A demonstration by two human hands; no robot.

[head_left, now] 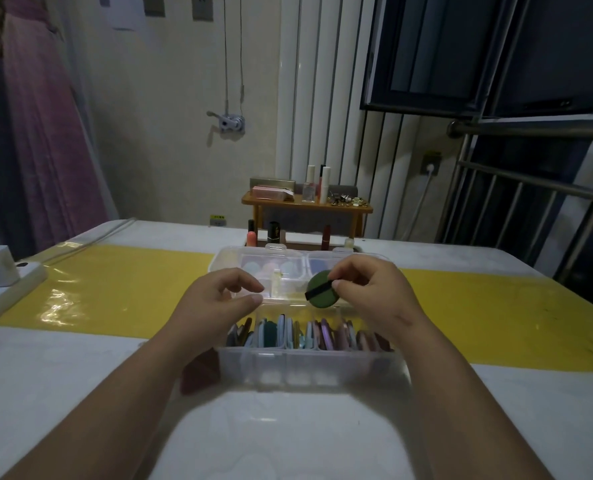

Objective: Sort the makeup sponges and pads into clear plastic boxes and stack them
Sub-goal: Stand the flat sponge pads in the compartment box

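A round dark green pad (320, 285) with a black strap is pinched between the thumb and fingers of my right hand (367, 292), just above the near clear plastic box (308, 365). That box is open and holds several coloured pads standing on edge. Behind it lies a second clear box (232, 259) with its lid closed, with pale sponges inside. My left hand (215, 299) hovers at the near box's left end, fingers loosely curled and holding nothing. A dark red pad (199, 375) lies on the table left of the near box.
A small wooden shelf (307, 202) with bottles and lipsticks stands behind the boxes. A white power strip (7, 282) sits at the left table edge. A yellow strip (121, 285) runs across the white table.
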